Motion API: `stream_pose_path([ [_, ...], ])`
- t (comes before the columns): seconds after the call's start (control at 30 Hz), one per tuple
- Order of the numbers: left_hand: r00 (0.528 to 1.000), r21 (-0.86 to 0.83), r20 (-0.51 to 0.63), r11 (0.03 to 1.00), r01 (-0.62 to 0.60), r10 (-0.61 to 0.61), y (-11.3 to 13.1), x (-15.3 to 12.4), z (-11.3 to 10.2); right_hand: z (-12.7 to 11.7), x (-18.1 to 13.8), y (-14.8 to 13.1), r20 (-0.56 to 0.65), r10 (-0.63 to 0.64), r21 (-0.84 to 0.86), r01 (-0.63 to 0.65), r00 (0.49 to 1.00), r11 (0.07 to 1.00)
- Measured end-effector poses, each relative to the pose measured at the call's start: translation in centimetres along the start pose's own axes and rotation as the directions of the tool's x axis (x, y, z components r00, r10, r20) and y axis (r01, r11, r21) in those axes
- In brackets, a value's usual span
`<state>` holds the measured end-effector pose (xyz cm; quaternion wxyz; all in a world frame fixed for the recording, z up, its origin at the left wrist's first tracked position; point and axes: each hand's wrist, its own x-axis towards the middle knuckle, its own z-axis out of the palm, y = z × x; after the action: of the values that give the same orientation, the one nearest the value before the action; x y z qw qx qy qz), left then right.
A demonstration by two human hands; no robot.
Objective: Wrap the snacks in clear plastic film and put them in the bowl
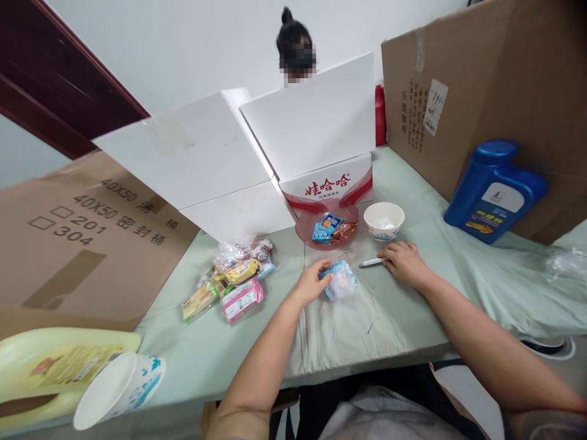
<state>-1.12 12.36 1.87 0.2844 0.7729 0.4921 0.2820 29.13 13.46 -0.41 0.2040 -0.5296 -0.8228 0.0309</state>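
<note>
My left hand [314,282] pinches the left edge of a small blue-and-clear plastic packet [342,282] that lies on the cloth; its contents are whitish and hard to make out. To the right, my right hand [407,264] rests low over the cloth with its fingers closed at one end of a white pen [372,263]. The pen's tip points left toward the packet. Just beyond both hands stand a pinkish clear bowl [301,231] with several small packets in it and a white paper bowl [384,217] with a blue pattern.
A pile of wrapped snacks [238,275] lies left on the green tablecloth [270,342]. White panels [316,122] and a printed carton [337,186] stand behind, a person beyond. Brown boxes [92,244] flank the sides. A blue bottle [493,195], yellow jug [59,360] and paper cup [114,394] stand nearer.
</note>
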Motion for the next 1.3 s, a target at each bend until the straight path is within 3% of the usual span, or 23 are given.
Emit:
stream_pose_path([
  [0.07,0.982,0.049,-0.188,0.999,-0.016,0.025,-1.0,0.3,1.1,0.1,0.0,-0.2,-0.031,-0.032,0.045,0.033,0.999,0.998],
  [0.17,0.948,0.086,-0.313,0.995,-0.041,0.066,-2.0,-0.1,1.5,0.2,0.1,-1.6,-0.133,-0.138,0.134,0.156,0.981,0.979],
  [0.27,0.929,0.079,-0.354,0.993,-0.084,0.106,-2.1,-0.7,0.9,0.6,0.2,-3.9,-0.198,-0.300,0.108,0.325,0.933,0.940],
  [0.37,0.956,0.027,-0.262,0.991,-0.133,0.135,-1.6,-1.0,0.5,1.0,0.3,-4.9,-0.146,-0.402,0.050,0.412,0.904,0.910],
  [0.43,0.974,0.028,-0.169,0.989,-0.146,0.148,-1.1,-1.1,0.6,0.8,0.3,-4.1,-0.107,-0.343,0.038,0.349,0.933,0.936],
  [0.53,0.990,0.088,-0.082,0.990,-0.107,0.114,-0.5,-1.2,0.9,0.2,0.3,-1.6,-0.077,-0.107,0.005,0.107,0.991,0.994],
  [0.63,0.994,0.109,-0.066,0.991,-0.082,0.090,-0.3,-1.2,1.3,-0.2,0.3,-0.1,-0.092,0.117,-0.070,-0.124,0.989,0.990],
  [0.7,0.991,0.041,-0.090,0.995,-0.093,0.096,-0.3,-1.2,1.5,-0.1,0.4,-0.6,-0.153,0.140,-0.064,-0.151,0.978,0.986],
  [0.8,0.987,-0.177,-0.137,0.979,-0.105,0.081,-0.1,-1.2,1.9,0.3,0.4,-3.2,-0.221,-0.099,0.080,0.119,0.970,0.990],
  [0.9,0.996,-0.410,-0.084,0.911,-0.046,0.012,0.2,-1.4,2.2,0.9,0.2,-6.1,-0.192,-0.386,0.204,0.422,0.902,0.883],
  [1.0,0.997,-0.535,-0.034,0.844,0.034,-0.062,0.2,-1.4,2.2,1.5,0.0,-7.0,-0.096,-0.467,0.229,0.476,0.879,0.849],
  [1.1,0.977,-0.549,-0.122,0.832,0.082,-0.177,-0.6,-1.0,1.6,1.6,0.0,-5.9,-0.088,-0.388,0.257,0.397,0.918,0.881],
  [1.2,0.925,-0.507,-0.270,0.856,0.102,-0.269,-2.0,-0.5,0.7,1.2,0.2,-4.2,-0.233,-0.167,0.349,0.243,0.958,0.905],
  [1.3,0.877,-0.464,-0.360,0.877,0.127,-0.318,-3.5,-0.1,0.0,0.8,0.4,-3.2,-0.340,0.054,0.405,0.094,0.939,0.909],
])
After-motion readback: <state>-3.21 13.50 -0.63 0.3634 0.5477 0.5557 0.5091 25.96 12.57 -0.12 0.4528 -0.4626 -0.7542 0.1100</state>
